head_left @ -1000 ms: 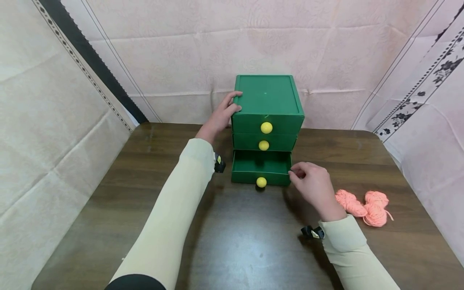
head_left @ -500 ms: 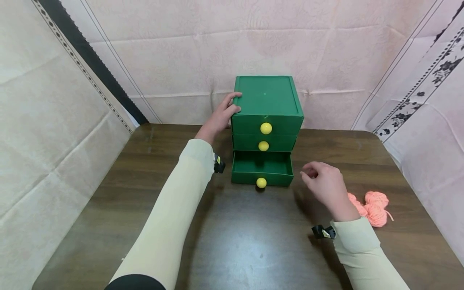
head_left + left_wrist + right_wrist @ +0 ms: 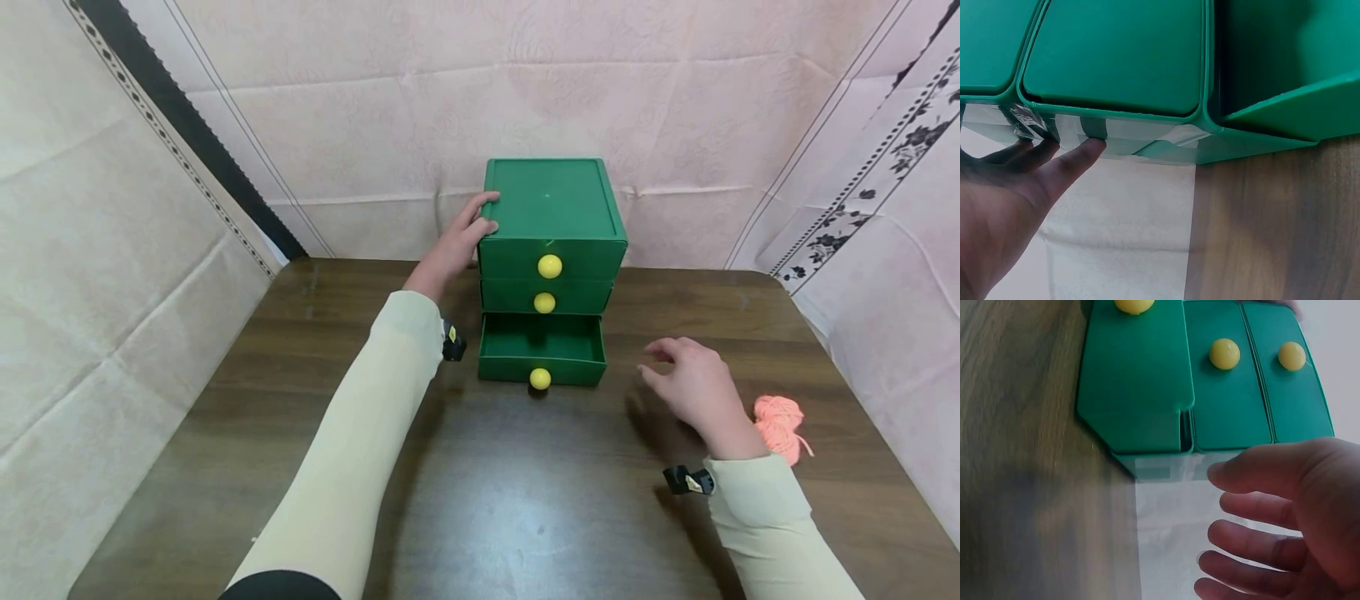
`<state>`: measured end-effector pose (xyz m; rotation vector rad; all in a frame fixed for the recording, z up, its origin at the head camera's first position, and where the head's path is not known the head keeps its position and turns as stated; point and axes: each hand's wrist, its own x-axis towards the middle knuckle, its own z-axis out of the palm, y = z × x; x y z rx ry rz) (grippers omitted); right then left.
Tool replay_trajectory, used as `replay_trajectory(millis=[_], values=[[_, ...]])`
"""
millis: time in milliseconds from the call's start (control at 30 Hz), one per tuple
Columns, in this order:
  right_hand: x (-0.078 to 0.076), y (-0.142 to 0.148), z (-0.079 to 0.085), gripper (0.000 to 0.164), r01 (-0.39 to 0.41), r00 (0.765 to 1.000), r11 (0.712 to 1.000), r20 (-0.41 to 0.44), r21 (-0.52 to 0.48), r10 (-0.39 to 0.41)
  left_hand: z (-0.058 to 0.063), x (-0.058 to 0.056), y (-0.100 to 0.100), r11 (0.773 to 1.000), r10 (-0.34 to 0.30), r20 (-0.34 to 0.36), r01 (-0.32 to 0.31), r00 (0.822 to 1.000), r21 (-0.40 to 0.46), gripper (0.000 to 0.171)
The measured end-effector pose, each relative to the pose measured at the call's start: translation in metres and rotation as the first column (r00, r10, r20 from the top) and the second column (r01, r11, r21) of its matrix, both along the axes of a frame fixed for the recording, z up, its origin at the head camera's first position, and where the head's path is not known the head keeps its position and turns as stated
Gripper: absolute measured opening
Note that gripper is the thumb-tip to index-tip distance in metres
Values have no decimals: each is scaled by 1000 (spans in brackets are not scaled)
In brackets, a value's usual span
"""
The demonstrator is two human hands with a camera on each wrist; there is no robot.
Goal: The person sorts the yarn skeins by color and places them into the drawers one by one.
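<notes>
A green three-drawer box [image 3: 555, 200] with yellow round knobs stands at the back of the table. Its bottom drawer [image 3: 542, 371] is pulled out, and nothing shows inside it; the upper two are closed. My left hand [image 3: 453, 242] rests against the box's left side, fingertips at the top edge; in the left wrist view its fingers [image 3: 1072, 162] touch the taped side wall. My right hand [image 3: 693, 383] hovers right of the drawer, apart from it, fingers loosely bent and holding nothing. Partly behind the right wrist lies coral-pink yarn [image 3: 778, 425].
The brown wooden table [image 3: 300, 500] spreads in front of the box. Pale cloth [image 3: 555, 100] hangs behind it and on both sides. Black straps with small devices sit on both wrists.
My right hand has moved right, away from the drawer's right side, and now covers more of the yarn. The left hand stays on the box, and the drawer remains pulled out.
</notes>
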<state>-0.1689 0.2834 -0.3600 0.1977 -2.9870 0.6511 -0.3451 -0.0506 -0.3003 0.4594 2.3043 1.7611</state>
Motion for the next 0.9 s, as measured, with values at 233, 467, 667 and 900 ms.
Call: replay_trajectory(millis=[233, 467, 667, 900], values=[[3, 12, 3, 37, 14, 998, 999, 60, 34, -16, 19, 21, 0, 1000, -12, 39, 13, 999, -24, 57], [5, 19, 3, 42, 25, 992, 999, 123, 45, -30, 13, 15, -1, 1000, -9, 36, 10, 999, -19, 57], [7, 24, 4, 46, 30, 985, 999, 167, 30, -35, 5, 4, -1, 1000, -4, 45, 4, 999, -18, 56], [7, 31, 3, 46, 17, 992, 997, 121, 80, -27, 21, 19, -1, 999, -10, 77, 12, 997, -31, 59]])
